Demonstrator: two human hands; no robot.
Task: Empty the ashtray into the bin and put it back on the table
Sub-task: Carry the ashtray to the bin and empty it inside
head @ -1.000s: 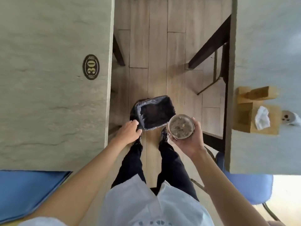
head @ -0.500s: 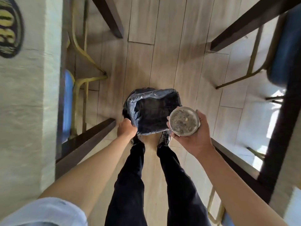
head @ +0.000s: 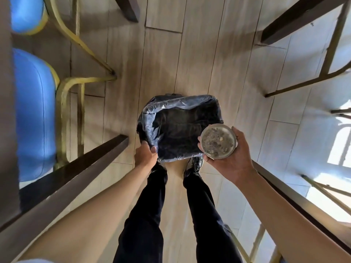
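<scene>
A round metal ashtray [head: 218, 141] full of grey ash and butts rests level in my right hand [head: 232, 158], just over the near right corner of the bin. The bin [head: 152, 118] stands on the wooden floor in front of my feet, lined with a dark plastic bag, its inside dark. My left hand [head: 145, 156] grips the bag's near left rim. Both forearms reach down from the bottom of the view.
Dark table beams run on the left [head: 79, 166] and right [head: 303, 211]. Blue padded chairs with gold legs [head: 34, 111] stand at left. More chair legs [head: 330, 59] and table legs [head: 129, 8] stand on the floor at the back and right.
I have bent lower, so the tabletops left the view and the bin looks larger. My left hand took hold of the bag's rim. The ashtray stayed level beside the bin.
</scene>
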